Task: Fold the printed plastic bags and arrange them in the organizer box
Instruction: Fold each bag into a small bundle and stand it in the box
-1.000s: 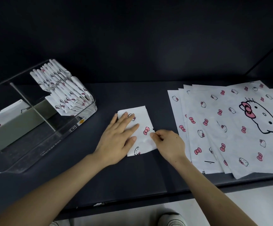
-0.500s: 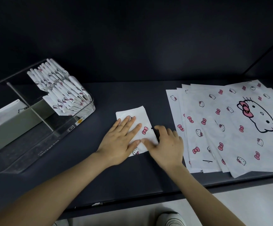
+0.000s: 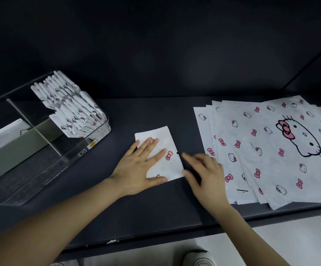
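Observation:
A folded white bag (image 3: 168,145) printed with pink bows lies flat in the middle of the dark table. My left hand (image 3: 140,167) presses on it with spread, straight fingers. My right hand (image 3: 206,174) hovers just right of the bag's edge, fingers straight and motion-blurred, holding nothing. A fanned stack of unfolded printed bags (image 3: 271,150) lies on the right. The clear organizer box (image 3: 57,166) stands on the left, its far right compartment packed with several folded bags (image 3: 73,110) standing on edge.
Another printed bag (image 3: 4,133) sits in the box's left compartment beside a divider. The table's front edge (image 3: 155,240) runs below my arms, with pale floor and a shoe tip beneath. A dark wall closes the back.
My right hand has let go of the folded bag's right edge and slid off to the right. My left hand stays pressed on the bag.

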`<control>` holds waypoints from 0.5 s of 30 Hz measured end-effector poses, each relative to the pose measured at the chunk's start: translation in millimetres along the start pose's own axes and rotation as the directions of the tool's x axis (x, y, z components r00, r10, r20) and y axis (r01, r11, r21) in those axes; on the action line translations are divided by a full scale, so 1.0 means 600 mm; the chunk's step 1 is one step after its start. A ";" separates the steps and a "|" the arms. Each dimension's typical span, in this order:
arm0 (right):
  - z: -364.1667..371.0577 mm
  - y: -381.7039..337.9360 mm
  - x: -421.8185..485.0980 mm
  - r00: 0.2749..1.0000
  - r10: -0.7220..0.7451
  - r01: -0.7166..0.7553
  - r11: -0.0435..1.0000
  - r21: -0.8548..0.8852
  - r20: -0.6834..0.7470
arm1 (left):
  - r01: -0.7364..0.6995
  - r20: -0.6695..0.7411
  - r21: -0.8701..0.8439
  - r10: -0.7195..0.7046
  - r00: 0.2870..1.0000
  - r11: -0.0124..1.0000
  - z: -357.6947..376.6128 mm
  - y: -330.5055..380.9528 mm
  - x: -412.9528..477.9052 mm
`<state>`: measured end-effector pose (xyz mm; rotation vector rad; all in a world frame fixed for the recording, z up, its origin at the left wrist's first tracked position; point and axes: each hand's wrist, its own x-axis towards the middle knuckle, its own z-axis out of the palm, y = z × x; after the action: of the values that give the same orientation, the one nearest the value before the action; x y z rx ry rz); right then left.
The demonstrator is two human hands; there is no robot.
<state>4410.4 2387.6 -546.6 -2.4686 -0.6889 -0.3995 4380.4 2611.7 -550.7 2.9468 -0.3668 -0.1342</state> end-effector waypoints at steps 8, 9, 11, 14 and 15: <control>0.015 0.009 0.029 0.862 -0.486 0.489 0.872 0.018 0.143 | -0.070 -0.015 -0.166 0.069 0.998 0.984 -0.005 -0.011 -0.007; 0.015 0.008 0.029 0.857 -0.496 0.498 0.867 0.018 0.138 | -0.089 -0.056 -0.242 0.078 0.995 0.966 -0.005 -0.015 -0.013; 0.012 0.007 0.028 0.864 -0.485 0.488 0.873 0.011 0.139 | -0.134 -0.117 -0.321 0.101 0.988 0.938 -0.001 -0.027 -0.031; 0.006 0.002 0.024 0.892 -0.418 0.423 0.906 0.012 0.173 | -0.206 -0.162 -0.283 0.165 0.973 0.937 0.006 -0.040 -0.056; 0.004 -0.002 0.024 0.902 -0.394 0.398 0.917 0.014 0.178 | -0.220 -0.159 -0.276 0.181 0.971 0.936 0.005 -0.040 -0.062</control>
<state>4421.9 2395.6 -542.0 -2.3975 -1.2787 -0.3376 4349.8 2643.5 -555.7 2.5923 -0.5726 0.0303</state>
